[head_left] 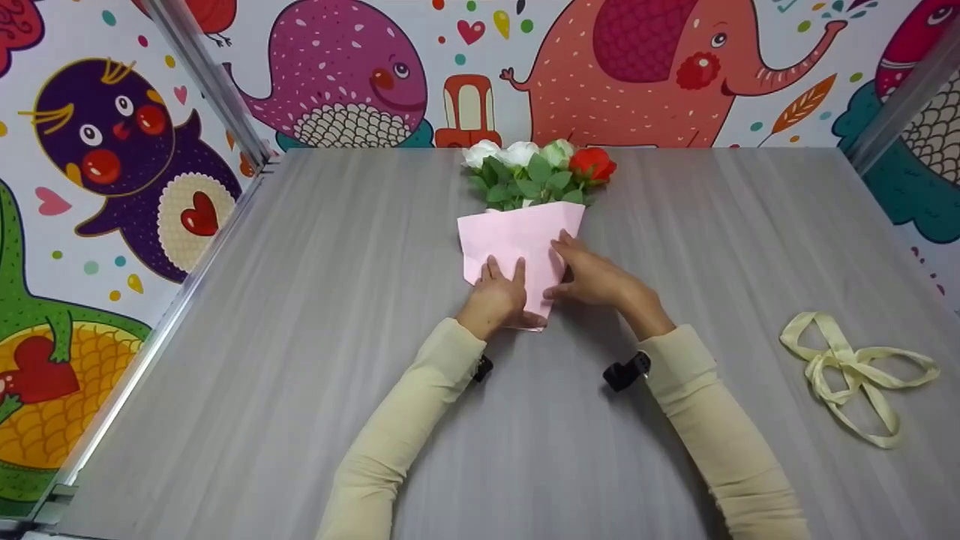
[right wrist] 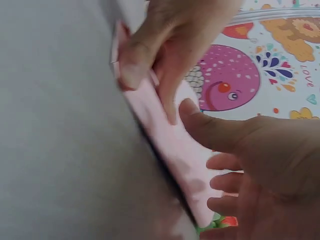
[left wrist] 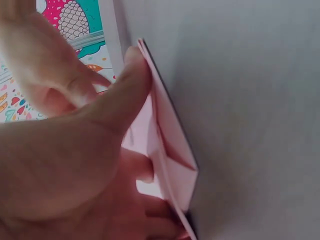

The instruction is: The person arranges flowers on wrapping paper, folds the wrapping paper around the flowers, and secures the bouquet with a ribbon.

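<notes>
Grey wood-grain surface [head_left: 300, 337] fills the near view, and two cream sleeves reach forward across it from the bottom edge. Off to the right lies a looped cream ribbon [head_left: 855, 373], well apart from the hands. Mid-surface, the left hand [head_left: 499, 296] lies on the pink paper wrap [head_left: 517, 236], fingers flat and thumb at its edge. The right hand [head_left: 592, 277] presses the wrap's right side, fingers fairly straight. Beyond, white and red flowers [head_left: 536, 169] with green leaves stick out of the wrap toward the cartoon-animal wall [head_left: 637, 67].
</notes>
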Motion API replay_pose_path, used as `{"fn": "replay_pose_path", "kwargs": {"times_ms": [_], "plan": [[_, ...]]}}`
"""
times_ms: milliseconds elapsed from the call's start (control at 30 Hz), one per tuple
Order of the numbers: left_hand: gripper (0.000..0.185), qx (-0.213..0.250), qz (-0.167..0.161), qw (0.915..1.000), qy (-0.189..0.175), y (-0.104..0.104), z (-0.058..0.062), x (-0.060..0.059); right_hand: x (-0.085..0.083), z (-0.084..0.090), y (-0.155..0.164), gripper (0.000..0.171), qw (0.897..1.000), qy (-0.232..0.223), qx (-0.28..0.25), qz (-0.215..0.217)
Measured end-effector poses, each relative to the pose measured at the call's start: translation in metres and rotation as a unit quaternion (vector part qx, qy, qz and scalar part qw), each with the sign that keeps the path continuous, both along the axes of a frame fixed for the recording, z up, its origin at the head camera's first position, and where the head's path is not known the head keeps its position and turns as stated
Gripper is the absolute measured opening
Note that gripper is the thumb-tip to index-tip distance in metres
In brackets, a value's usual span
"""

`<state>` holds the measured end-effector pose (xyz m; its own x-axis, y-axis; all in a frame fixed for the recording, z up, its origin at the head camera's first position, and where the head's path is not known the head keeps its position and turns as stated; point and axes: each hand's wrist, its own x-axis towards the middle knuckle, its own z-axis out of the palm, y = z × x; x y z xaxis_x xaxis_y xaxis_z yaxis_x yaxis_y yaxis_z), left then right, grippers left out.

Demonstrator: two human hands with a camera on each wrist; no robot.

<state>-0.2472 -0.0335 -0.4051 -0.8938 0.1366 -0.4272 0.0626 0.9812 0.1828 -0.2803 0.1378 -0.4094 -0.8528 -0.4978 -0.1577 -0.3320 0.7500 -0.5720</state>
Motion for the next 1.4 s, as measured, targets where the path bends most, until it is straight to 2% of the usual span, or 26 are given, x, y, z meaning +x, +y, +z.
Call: {"fn": "replay_pose_path", "kwargs": {"times_ms": [133,233,367,533,667,800,933,1100,1300,1400], "plan": [[0.114,0.022,0.004,0.9998,0.003,-0.003,0.000,0.002,-0.004,-0.006,-0.005,0.105,0.999,-0.022,0.021,-0.015],[0.114,0.019,0.000,0.9998,0.007,-0.003,-0.001,0.002,-0.010,-0.008,-0.007,0.115,0.998,-0.032,0.042,-0.028],[0.113,0.005,-0.010,0.9997,0.020,-0.002,-0.002,0.003,-0.019,-0.008,-0.007,0.116,0.994,-0.044,0.099,-0.022],[0.112,0.013,-0.010,0.9996,0.024,0.000,-0.002,0.005,-0.025,-0.005,-0.006,0.116,0.985,-0.073,0.158,-0.017],[0.111,0.009,-0.016,0.9996,0.023,0.000,0.001,0.006,-0.028,-0.002,-0.007,0.123,0.983,-0.075,0.167,-0.026],[0.110,-0.016,-0.033,0.9990,0.026,0.000,0.001,0.005,-0.032,0.000,-0.009,0.132,0.980,-0.073,0.180,-0.047],[0.110,-0.030,-0.045,0.9980,0.032,-0.001,0.002,0.006,-0.036,-0.002,-0.007,0.136,0.977,-0.089,0.188,-0.051],[0.110,-0.017,-0.040,0.9988,0.025,-0.003,0.002,0.005,-0.039,-0.001,-0.004,0.136,0.974,-0.115,0.187,-0.048],[0.112,-0.018,-0.054,0.9965,0.061,-0.004,0.000,0.010,-0.044,0.009,-0.006,0.131,0.967,-0.121,0.214,-0.064],[0.113,-0.022,-0.053,0.9965,0.060,-0.003,0.001,0.009,-0.045,0.010,-0.007,0.133,0.964,-0.129,0.220,-0.075]]}}
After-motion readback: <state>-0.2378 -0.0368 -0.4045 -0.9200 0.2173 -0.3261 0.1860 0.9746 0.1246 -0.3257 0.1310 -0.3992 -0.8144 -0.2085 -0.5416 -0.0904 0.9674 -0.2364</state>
